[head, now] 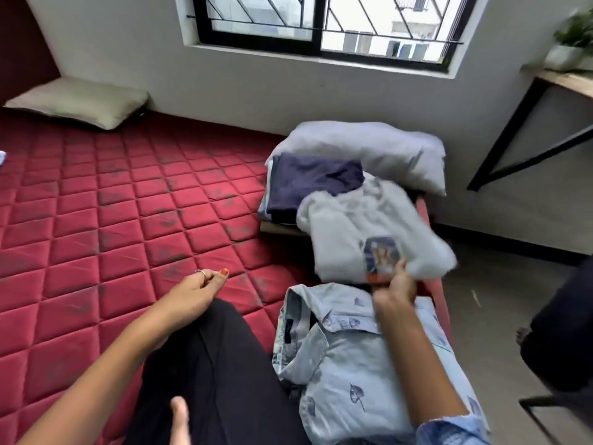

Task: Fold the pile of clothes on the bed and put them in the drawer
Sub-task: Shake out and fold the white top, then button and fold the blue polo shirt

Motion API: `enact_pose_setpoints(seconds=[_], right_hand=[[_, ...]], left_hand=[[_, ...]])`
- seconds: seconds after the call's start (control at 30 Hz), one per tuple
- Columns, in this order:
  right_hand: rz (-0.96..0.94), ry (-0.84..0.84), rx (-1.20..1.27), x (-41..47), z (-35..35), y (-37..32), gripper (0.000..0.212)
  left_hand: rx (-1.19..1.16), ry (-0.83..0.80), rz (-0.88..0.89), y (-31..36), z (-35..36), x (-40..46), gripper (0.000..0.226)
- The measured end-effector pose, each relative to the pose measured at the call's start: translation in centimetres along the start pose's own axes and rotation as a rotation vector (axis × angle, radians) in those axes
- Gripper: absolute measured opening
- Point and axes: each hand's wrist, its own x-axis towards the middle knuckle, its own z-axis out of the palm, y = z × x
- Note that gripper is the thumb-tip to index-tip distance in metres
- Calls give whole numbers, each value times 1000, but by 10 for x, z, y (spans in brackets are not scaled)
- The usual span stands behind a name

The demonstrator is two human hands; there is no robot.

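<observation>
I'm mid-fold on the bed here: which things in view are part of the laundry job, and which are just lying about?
Job:
white printed T-shirt, held by the right hand
folded navy garment
light blue leaf-print shirt
left hand, holding nothing

Lying about:
beige pillow
grey pillow
potted plant
side table
window

bare mattress point(96, 220) left; folded stacks point(321, 187) crowd right edge.

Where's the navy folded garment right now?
Head view, right of centre: the navy garment lies at the bed's far right edge, before the grey pillow, beside the white shirt.
</observation>
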Motion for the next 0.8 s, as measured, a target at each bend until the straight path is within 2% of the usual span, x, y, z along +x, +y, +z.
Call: enact_pose_setpoints(seconds=[0.07, 0.1, 0.27, 0.4, 0.57, 0.6, 0.7, 0.8], right_hand=[[71, 162, 25, 35, -28, 28, 31], [87, 191, 66, 38, -29, 30, 33], [113, 178, 103, -1, -2, 6, 27], [167, 87, 49, -33, -2, -4, 43], [53, -58, -86, -79, 15, -6, 19], [3, -90, -147, -89, 22, -2, 21], [-29, -267, -284, -126, 55, 23, 46], [25, -517, -391, -158, 95, 53, 42]], left_hand=[[11, -16, 17, 5, 5, 3, 26], [15, -19, 28, 8, 7, 6, 26], [8, -48, 62, 21, 17, 16, 35], [18, -50, 66, 22, 19, 16, 36], [53, -16, 46, 20, 11, 1, 18], [47, -2, 31, 18, 8, -1, 16], [56, 91, -30, 1, -18, -9, 29], [73, 148, -104, -12, -50, -14, 42]])
